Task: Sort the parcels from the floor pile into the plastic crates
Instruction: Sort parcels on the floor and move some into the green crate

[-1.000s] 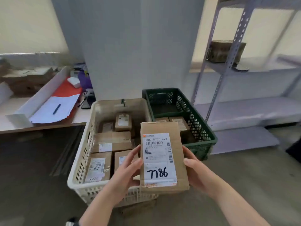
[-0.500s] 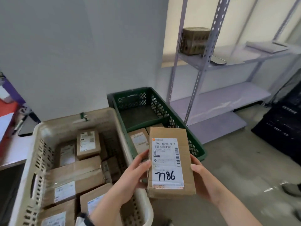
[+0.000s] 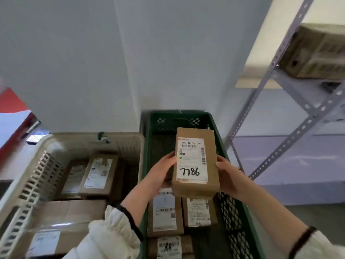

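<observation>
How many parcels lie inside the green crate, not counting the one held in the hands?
3. The left parcel and the right parcel lie side by side under the held parcel; the near parcel is at the picture's bottom edge. The held parcel may hide more.

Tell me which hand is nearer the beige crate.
Left. The left hand grips the left edge of the 7786 parcel, on the side facing the beige crate; the right hand grips its right edge, farther off, above the green crate.
</observation>
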